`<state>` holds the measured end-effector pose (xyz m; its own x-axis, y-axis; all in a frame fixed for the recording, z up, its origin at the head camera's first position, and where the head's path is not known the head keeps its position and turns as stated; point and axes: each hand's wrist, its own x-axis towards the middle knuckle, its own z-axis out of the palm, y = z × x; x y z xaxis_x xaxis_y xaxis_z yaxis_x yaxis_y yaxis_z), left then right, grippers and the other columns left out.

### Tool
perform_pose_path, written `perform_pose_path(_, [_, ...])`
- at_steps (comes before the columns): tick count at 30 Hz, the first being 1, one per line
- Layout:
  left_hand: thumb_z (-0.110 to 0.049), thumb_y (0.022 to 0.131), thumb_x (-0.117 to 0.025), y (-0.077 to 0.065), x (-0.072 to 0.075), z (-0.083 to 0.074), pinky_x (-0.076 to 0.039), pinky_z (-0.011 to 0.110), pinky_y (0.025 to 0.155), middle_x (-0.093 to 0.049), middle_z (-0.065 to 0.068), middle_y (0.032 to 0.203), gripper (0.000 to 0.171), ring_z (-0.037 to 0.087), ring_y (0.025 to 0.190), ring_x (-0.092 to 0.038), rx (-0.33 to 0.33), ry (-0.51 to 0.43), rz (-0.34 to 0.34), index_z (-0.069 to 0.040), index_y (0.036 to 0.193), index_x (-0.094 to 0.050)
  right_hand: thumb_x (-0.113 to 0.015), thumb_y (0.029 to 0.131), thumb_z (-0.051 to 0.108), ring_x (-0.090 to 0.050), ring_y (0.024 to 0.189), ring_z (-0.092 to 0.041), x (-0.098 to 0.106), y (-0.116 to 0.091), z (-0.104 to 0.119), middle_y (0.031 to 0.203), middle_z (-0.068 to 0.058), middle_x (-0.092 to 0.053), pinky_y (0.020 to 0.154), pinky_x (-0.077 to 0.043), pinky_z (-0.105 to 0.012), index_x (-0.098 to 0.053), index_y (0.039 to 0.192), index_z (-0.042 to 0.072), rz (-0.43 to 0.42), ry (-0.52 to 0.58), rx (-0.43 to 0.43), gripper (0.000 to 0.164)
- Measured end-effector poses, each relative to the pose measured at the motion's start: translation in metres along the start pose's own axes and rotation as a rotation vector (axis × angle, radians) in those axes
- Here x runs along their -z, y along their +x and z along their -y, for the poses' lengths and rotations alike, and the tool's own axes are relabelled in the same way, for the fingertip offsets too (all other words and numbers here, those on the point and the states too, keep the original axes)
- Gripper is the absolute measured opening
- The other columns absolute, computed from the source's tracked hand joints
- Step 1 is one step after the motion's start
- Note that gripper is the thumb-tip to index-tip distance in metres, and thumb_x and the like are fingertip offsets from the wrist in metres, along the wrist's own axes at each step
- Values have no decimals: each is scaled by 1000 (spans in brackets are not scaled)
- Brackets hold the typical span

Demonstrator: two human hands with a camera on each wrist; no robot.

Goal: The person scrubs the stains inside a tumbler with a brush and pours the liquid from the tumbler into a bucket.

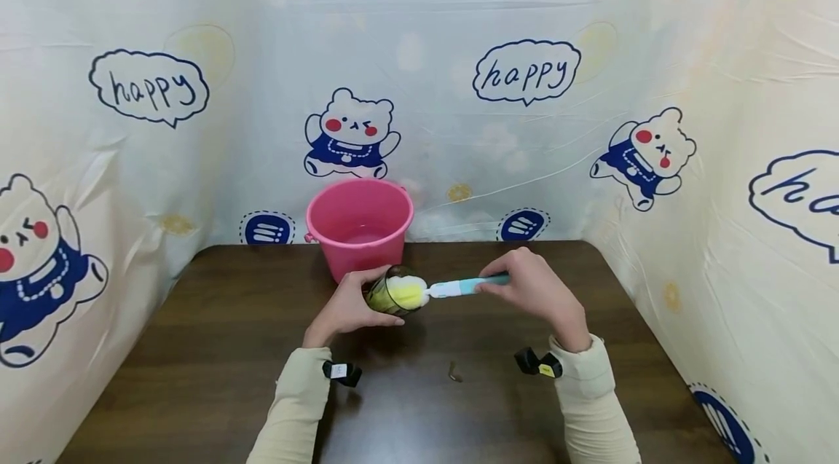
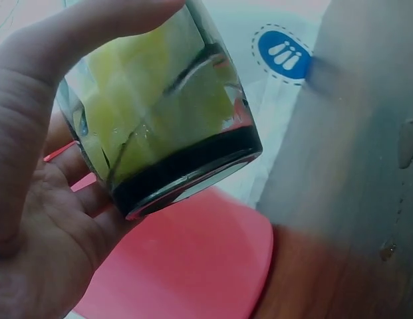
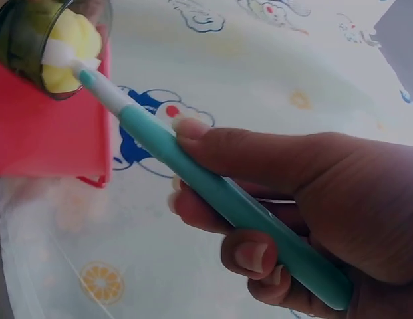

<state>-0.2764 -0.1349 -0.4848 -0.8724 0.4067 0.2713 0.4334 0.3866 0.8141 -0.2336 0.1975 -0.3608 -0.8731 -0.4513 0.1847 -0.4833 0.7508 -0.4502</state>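
Observation:
My left hand grips a dark-tinted drinking glass, tipped on its side with its mouth toward the right. Inside the glass sits the yellow and white sponge head of a cup brush. My right hand holds the brush by its teal and white handle, with the thumb along one side and the fingers curled round the other. Through the glass wall in the left wrist view, the yellow sponge shows pressed along the inside. Both hands are raised over the table, just in front of the pink bucket.
The bucket stands at the back edge of the dark wooden table, against a printed curtain. A small wet-looking mark lies on the tabletop between the forearms. Curtain also hangs along both sides.

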Motion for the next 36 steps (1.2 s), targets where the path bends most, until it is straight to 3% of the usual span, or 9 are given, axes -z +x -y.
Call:
perform_pose_path(7, [-35, 65, -97, 0, 0, 0, -51, 49, 103, -62, -7, 139, 90, 20, 126, -54, 7, -15, 8, -24, 145, -58, -84, 85, 24, -51, 60, -9, 0, 2, 4, 79, 8, -73, 54, -46, -26, -82, 92, 13, -28, -53, 12, 13])
perform_pose_path(13, [-35, 64, -98, 0, -1, 2, -51, 50, 103, -63, -7, 139, 89, 20, 127, -55, -8, -2, 5, -22, 144, -59, -83, 86, 22, -53, 58, -9, 7, 1, 7, 81, 6, -74, 54, -47, -25, -82, 93, 11, 51, -13, -10, 13])
perform_pose_path(19, [-35, 65, -97, 1, -3, 2, -53, 46, 101, -63, -7, 137, 88, 19, 125, -56, -22, -12, 21, -22, 143, -59, -83, 86, 24, -49, 62, -9, 6, 4, 3, 78, 8, -73, 53, -43, -25, -82, 90, 15, -15, -79, 21, 10])
perform_pose_path(22, [-35, 65, -97, 1, -2, 1, -52, 48, 102, -63, -7, 137, 89, 20, 126, -56, -9, 0, 16, -21, 143, -59, -83, 86, 26, -49, 61, -7, 6, 5, 2, 78, 9, -73, 53, -43, -25, -83, 91, 14, 13, -90, 6, 13])
perform_pose_path(26, [-35, 64, -97, 0, -2, -1, -51, 50, 103, -63, -6, 139, 90, 21, 130, -54, 6, 2, 12, -19, 144, -59, -84, 86, 23, -54, 59, -7, 7, 4, 0, 81, 8, -74, 56, -48, -25, -82, 92, 13, 55, -24, 24, 12])
perform_pose_path(32, [-37, 64, -97, -2, -6, -2, -53, 48, 101, -63, -6, 138, 92, 21, 126, -55, 3, -22, 20, -17, 145, -58, -85, 84, 26, -51, 58, -8, 9, 3, -3, 77, 9, -72, 54, -45, -25, -82, 89, 15, -11, -45, 0, 12])
perform_pose_path(36, [-37, 63, -98, -3, -7, -3, -52, 47, 102, -63, -5, 138, 92, 21, 126, -56, 5, -10, 10, -15, 144, -59, -85, 84, 26, -50, 58, -7, 8, 1, -4, 79, 8, -73, 54, -45, -25, -82, 90, 14, 9, -58, -8, 14])
